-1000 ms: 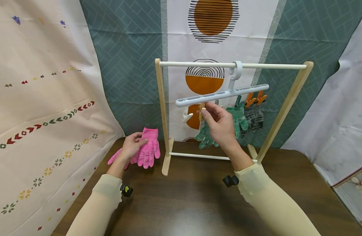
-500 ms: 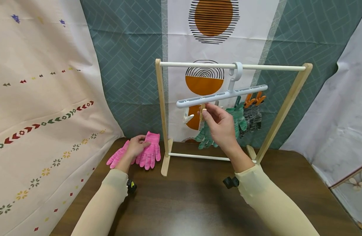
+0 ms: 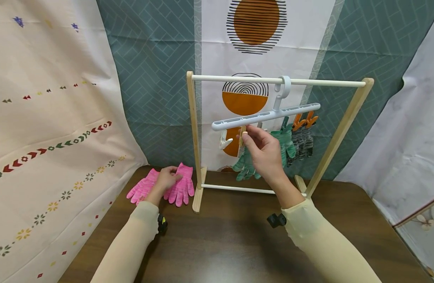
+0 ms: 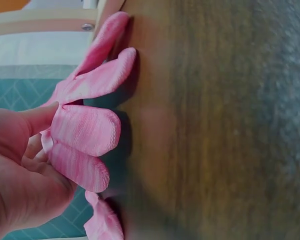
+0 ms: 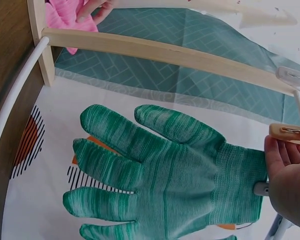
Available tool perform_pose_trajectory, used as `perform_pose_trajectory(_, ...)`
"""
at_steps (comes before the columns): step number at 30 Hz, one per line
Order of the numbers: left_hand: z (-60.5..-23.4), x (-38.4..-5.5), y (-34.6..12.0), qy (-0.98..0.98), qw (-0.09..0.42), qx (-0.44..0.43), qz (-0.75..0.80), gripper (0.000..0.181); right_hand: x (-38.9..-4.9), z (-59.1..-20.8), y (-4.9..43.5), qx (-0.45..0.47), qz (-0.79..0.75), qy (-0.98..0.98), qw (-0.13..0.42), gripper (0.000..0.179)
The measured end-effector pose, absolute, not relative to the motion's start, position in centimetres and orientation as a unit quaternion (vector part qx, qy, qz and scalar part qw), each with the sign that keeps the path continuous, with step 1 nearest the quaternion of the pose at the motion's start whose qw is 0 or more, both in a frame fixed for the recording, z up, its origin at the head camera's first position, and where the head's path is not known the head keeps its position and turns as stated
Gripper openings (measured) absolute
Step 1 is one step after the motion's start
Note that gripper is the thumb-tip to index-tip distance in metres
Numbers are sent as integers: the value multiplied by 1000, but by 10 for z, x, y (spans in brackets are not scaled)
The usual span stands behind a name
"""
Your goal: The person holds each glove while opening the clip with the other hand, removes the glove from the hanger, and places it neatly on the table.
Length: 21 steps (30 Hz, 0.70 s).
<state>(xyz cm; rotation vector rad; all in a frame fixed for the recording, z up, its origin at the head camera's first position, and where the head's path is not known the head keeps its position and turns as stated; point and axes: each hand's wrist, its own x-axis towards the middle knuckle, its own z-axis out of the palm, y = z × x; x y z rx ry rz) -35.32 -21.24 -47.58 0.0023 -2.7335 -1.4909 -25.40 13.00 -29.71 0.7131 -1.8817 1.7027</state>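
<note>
My left hand [image 3: 166,179] pinches a pink knit glove [image 3: 181,189] between thumb and fingers, at the left of the table. In the left wrist view the glove's fingers [image 4: 87,130] hang close over the wood. A second pink glove [image 3: 143,188] lies just left of that hand. Under the left half of the grey-white hanger [image 3: 254,118], my right hand [image 3: 265,155] pinches a beige clothespin [image 5: 285,132]. Beside it hangs a green glove [image 5: 175,182], its cuff held by a grey clip [image 5: 261,188]. A white clip [image 3: 225,142] hangs further left on the hanger.
The hanger hooks over the white top rod [image 3: 231,79] of a wooden-sided rack [image 3: 193,125]. Further right hang another green glove [image 3: 287,142] on a dark green clip and dark striped gloves [image 3: 302,144] on orange clips [image 3: 299,122]. Patterned cloths surround the table [image 3: 220,236].
My left hand has moved right and slightly down, lowering the pink glove toward the table. The other pink glove shows more fully. My right hand stays at the clothespin.
</note>
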Motion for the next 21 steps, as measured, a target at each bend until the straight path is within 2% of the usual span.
perform_pose_trajectory(21, -484, -352, -211, -905, 68, -2, -419, 48, -252, -298, 131, 259, 620, -695, 256, 35)
